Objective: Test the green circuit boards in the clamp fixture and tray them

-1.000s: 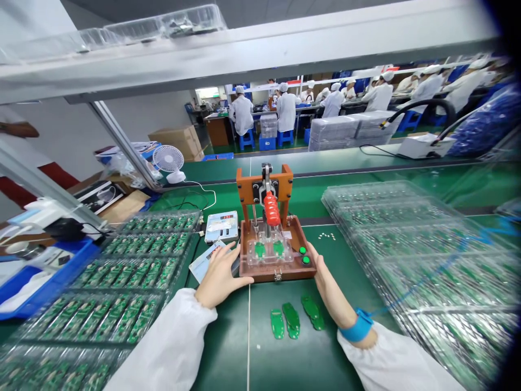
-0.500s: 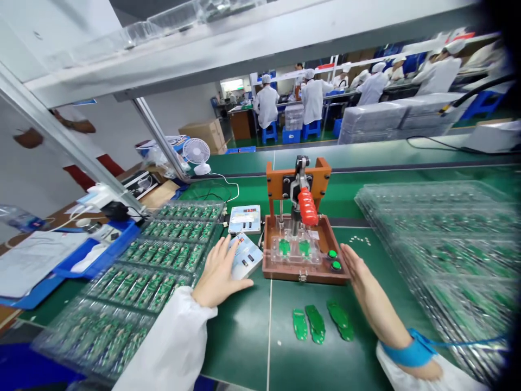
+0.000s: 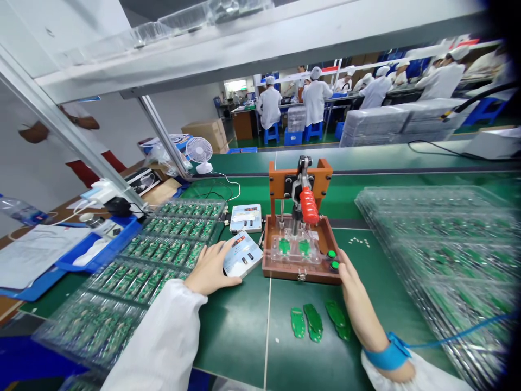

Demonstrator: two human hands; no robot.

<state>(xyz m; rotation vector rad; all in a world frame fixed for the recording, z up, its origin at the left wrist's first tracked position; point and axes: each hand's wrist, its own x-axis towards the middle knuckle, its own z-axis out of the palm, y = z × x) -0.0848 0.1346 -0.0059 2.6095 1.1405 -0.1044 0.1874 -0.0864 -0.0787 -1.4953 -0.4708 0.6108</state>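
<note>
My left hand (image 3: 212, 267) is at the left edge of a tilted white-and-blue meter box (image 3: 243, 255) with a lit red display. Its thumb and fingers are apart around that edge; whether they touch it is hard to tell. My right hand (image 3: 353, 288), fingers stretched out, lies along the right side of a wooden test fixture (image 3: 303, 276), near two green buttons (image 3: 334, 265). A red-handled toggle clamp (image 3: 309, 205) rises over the fixture. Two small green circuit boards (image 3: 304, 247) sit under its clear plate. Several loose green boards (image 3: 313, 321) lie in front. A blue wrist strap (image 3: 388, 353) circles my right wrist.
Clear trays of circuit boards (image 3: 138, 277) stand at left, and stacked clear trays (image 3: 443, 239) at right. Behind are a second meter box (image 3: 246, 218) and a white fan (image 3: 199, 150). Tiny white pieces (image 3: 360, 241) lie right of the fixture. People in white coats work far back.
My left hand has shifted left and slightly down, uncovering more of the tilted meter box and its display. My right hand has moved slightly left against the fixture's side. The view has shifted a little.
</note>
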